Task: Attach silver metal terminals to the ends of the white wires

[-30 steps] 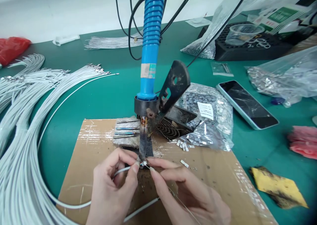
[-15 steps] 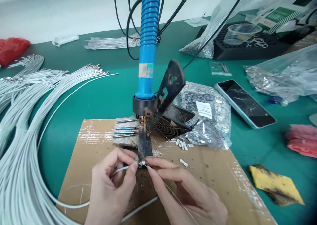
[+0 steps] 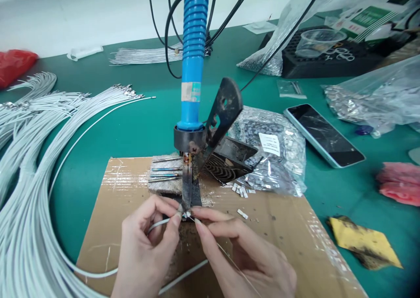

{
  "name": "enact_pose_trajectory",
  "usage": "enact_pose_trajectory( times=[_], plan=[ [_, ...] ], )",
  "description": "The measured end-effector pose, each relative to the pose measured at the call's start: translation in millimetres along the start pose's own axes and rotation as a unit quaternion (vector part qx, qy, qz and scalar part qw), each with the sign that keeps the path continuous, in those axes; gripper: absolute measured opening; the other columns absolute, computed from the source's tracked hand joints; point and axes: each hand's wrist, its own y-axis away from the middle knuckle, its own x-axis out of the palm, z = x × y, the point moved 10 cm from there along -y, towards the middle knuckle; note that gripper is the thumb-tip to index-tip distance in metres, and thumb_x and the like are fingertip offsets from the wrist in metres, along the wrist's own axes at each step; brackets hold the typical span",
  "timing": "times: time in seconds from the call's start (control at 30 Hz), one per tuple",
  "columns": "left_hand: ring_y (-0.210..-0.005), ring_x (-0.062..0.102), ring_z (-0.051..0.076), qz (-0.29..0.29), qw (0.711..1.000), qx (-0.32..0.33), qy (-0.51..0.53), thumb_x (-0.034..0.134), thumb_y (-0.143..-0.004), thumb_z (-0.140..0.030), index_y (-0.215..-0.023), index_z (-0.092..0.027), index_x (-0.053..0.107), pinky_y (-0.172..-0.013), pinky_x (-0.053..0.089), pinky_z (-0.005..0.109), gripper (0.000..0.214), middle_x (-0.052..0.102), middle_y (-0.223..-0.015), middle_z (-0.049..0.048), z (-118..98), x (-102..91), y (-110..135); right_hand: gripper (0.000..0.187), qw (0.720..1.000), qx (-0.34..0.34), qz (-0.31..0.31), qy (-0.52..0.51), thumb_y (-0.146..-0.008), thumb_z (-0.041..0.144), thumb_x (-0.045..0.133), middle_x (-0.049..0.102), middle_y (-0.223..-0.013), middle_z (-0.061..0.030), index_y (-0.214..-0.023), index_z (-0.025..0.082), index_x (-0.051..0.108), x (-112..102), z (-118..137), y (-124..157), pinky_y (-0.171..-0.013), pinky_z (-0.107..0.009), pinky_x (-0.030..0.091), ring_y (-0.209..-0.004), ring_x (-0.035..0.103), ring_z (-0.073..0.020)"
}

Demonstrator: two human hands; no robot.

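Well, left hand: pinching white cable, aimed rightward.
Right hand: pinching thin wire, aimed up-left.
Soldering iron: tip down between the hands, about equally near.

My cardboard sheet lies on the bench. The soldering iron stands over its far part, tip down between the fingertips of my left hand and right hand. Cable bundles lie left of the sheet. Right of the iron lies a parts bag; right of that, a phone. Behind the phone, a cup sits on a tray.
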Motion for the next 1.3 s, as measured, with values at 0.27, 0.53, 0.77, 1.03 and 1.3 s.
enact_pose_trajectory(
  times=[0.27,0.53,0.77,1.03,1.3],
  plan=[
    [-0.064,0.065,0.009,-0.008,1.0,-0.004,0.003,0.079,-0.074,-0.018,-0.066,-0.021,0.071,-0.057,0.05,0.012,0.011,0.073,-0.082,-0.0009,2,-0.2,2,0.018,1.0,0.012,-0.001,-0.008,-0.086,0.019,0.078,0.084,-0.088,-0.0033,-0.069,0.024,0.072,1,-2,3,-0.069,-0.021,0.063,-0.075,0.08,-0.0182],
    [-0.069,0.063,0.013,0.001,0.999,-0.004,-0.039,0.076,-0.082,-0.025,-0.067,-0.02,0.072,-0.046,0.038,0.014,0.016,0.075,-0.085,0.0047,17,-3.4,18,0.02,0.994,0.02,0.058,0.091,-0.102,0.029,0.056,0.073,-0.072,0.0012,-0.089,0.025,0.07,-3,-13,2,-0.063,-0.021,0.057,-0.063,0.071,-0.0146],
    [-0.078,0.067,0.015,0.043,0.999,-0.015,-0.002,0.077,-0.086,-0.031,-0.073,-0.022,0.073,-0.052,0.042,0.013,0.016,0.074,-0.082,0.0026,38,-1.9,42,0.028,0.99,0.017,0.126,0.056,-0.102,0.026,0.058,0.061,-0.069,0.0023,-0.074,0.022,0.061,5,-13,16,-0.056,-0.022,0.047,-0.061,0.059,-0.013],
    [-0.051,0.053,0.008,0.071,0.997,-0.039,0.02,0.079,-0.086,-0.043,-0.08,-0.023,0.075,-0.048,0.043,0.017,0.021,0.074,-0.083,0.0012,44,-4.6,62,0.028,0.994,-0.003,0.105,0.018,-0.099,0.024,0.06,0.058,-0.067,0.0032,-0.072,0.021,0.062,-2,-3,27,-0.055,-0.02,0.044,-0.059,0.056,-0.0112],
    [-0.083,0.068,0.019,0.055,0.984,0.096,-0.137,0.068,-0.096,-0.031,-0.093,-0.026,0.074,-0.079,0.053,0.026,0.009,0.074,-0.088,0.0021,24,-15.9,77,0.028,0.995,0.02,0.103,0.005,-0.101,0.028,0.06,0.058,-0.071,0.0023,-0.074,0.021,0.062,-13,-10,43,-0.057,-0.021,0.045,-0.062,0.056,-0.0124]
  ],
)
